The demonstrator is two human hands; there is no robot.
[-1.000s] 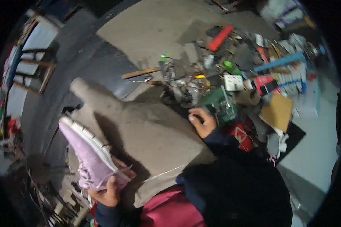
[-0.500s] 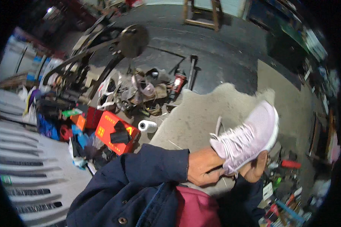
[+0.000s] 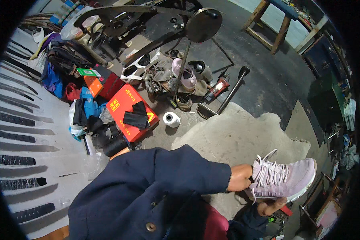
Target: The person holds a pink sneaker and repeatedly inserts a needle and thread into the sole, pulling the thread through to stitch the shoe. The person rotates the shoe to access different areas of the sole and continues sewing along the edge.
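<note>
At the lower right, a pale pink sneaker [image 3: 288,178] with loose white laces lies tilted between my hands, its toe to the right and its white sole facing me. My left hand [image 3: 240,178] grips it at the heel opening; its fingertips are hidden by the shoe. From below, my right hand [image 3: 271,206] holds the sole, with a digit stretched along the sole's edge. Beneath the shoe spreads a beige hide-like sheet [image 3: 232,132] with a wavy edge.
A white thread spool [image 3: 172,119] stands beside a red shoebox [image 3: 126,106] topped with black pieces. Several shoes surround a metal stand with a round disc [image 3: 204,25]. Dark straps [image 3: 16,160] lie at the left, a red tool [image 3: 217,89] beyond the sheet, a wooden stool [image 3: 250,34] farther back.
The view has shifted. In the picture, the sneaker and both hands are farther right and lower. The sneaker has turned from pointing up and right to nearly level.
</note>
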